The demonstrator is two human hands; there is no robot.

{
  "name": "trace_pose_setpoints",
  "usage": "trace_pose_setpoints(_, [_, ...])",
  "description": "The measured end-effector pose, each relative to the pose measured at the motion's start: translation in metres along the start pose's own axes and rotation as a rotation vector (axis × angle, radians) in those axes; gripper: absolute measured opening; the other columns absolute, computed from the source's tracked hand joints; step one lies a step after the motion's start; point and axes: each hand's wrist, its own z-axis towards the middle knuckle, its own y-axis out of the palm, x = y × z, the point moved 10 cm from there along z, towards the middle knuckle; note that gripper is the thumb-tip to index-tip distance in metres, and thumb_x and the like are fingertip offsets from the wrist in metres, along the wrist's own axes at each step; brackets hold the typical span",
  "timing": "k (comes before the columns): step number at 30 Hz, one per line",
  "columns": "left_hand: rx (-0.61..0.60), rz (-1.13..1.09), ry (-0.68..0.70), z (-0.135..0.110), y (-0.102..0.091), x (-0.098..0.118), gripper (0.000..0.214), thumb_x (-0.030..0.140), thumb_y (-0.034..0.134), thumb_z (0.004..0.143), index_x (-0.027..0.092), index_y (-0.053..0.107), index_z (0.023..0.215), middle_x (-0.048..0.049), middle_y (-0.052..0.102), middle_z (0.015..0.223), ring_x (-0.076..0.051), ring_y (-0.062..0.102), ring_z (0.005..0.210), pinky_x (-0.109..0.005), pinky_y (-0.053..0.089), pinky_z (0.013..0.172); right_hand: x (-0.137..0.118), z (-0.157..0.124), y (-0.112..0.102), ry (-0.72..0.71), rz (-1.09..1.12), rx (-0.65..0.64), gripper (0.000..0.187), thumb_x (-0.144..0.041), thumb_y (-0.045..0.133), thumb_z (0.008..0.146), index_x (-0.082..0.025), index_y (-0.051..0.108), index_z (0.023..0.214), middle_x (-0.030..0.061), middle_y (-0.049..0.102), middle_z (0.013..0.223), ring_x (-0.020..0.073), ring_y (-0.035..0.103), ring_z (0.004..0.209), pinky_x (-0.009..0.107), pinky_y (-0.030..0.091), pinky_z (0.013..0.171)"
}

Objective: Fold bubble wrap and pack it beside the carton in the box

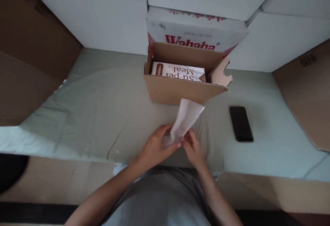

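Both of my hands hold a strip of translucent bubble wrap [186, 117], close in front of my body. My left hand [157, 145] is closed around its lower left part, thumb laid across the front. The fingers of my right hand [191, 147] pinch its lower right edge. The strip's upper end stands up, slightly curled, just in front of an open cardboard box [180, 91]. Inside that box sits a white carton [180, 72] with upside-down brown "Su-per Meal" lettering. Neither hand touches the box.
A black phone [241, 124] lies on the green cloth [116, 92] at the right. Behind the open box are a white Wahaha carton [197, 26] and stacked white boxes [110, 16]. Large brown boxes stand at the left [31, 54] and right [309, 92].
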Motion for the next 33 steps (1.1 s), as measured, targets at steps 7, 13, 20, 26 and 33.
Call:
trace_pose_setpoints(7, [-0.031,-0.193,-0.175,-0.008,0.014,-0.035,0.025,0.032,0.041,0.093,0.018,0.057,0.106,-0.0047,0.065,0.089,-0.016,0.063,0.081,-0.029,0.053,0.072,0.0,-0.005,-0.004,0.045,-0.087,0.015,0.023,-0.04,0.051,0.083,-0.023,0.065,0.091,0.0032,0.069,0.081,0.0193,0.064,0.076,0.034,0.052,0.071])
trace_pose_setpoints(13, [0.181,0.371,0.19,-0.02,-0.014,-0.014,0.073,0.011,0.052,0.082,0.024,0.017,0.144,-0.0166,0.019,0.151,-0.034,0.018,0.14,-0.056,0.035,0.104,0.013,-0.004,-0.006,0.082,-0.052,-0.035,0.021,-0.037,0.055,0.081,-0.022,0.061,0.094,0.0,0.065,0.074,0.0152,0.06,0.064,0.028,0.048,0.06])
trace_pose_setpoints(20, [-0.467,0.698,0.589,-0.033,0.047,-0.005,0.028,0.004,0.045,0.081,0.019,0.062,0.097,-0.0036,0.035,0.149,-0.026,0.009,0.144,-0.053,0.021,0.115,-0.001,-0.001,-0.001,-0.009,-0.238,-0.153,0.025,-0.032,0.048,0.087,-0.023,0.056,0.109,0.0037,0.067,0.09,0.0173,0.062,0.078,0.033,0.05,0.07])
trace_pose_setpoints(26, [-0.373,0.57,0.457,-0.03,-0.002,-0.026,0.03,0.018,0.045,0.079,0.015,0.06,0.104,-0.0109,0.065,0.113,-0.027,0.042,0.129,-0.059,0.008,0.114,0.002,0.001,-0.034,-0.047,-0.461,0.054,0.05,-0.029,0.051,0.084,-0.02,0.039,0.131,0.0099,0.064,0.099,0.0221,0.064,0.082,0.039,0.053,0.071])
trace_pose_setpoints(33, [-0.24,0.542,0.31,-0.028,-0.01,-0.025,0.034,0.035,0.049,0.085,0.015,0.061,0.11,-0.0138,0.061,0.117,-0.03,0.045,0.124,-0.054,0.032,0.108,-0.044,-0.021,0.013,-0.419,-0.914,0.022,0.055,-0.026,0.045,0.087,-0.019,0.033,0.14,0.0167,0.034,0.145,0.0304,0.026,0.138,0.054,0.029,0.109])
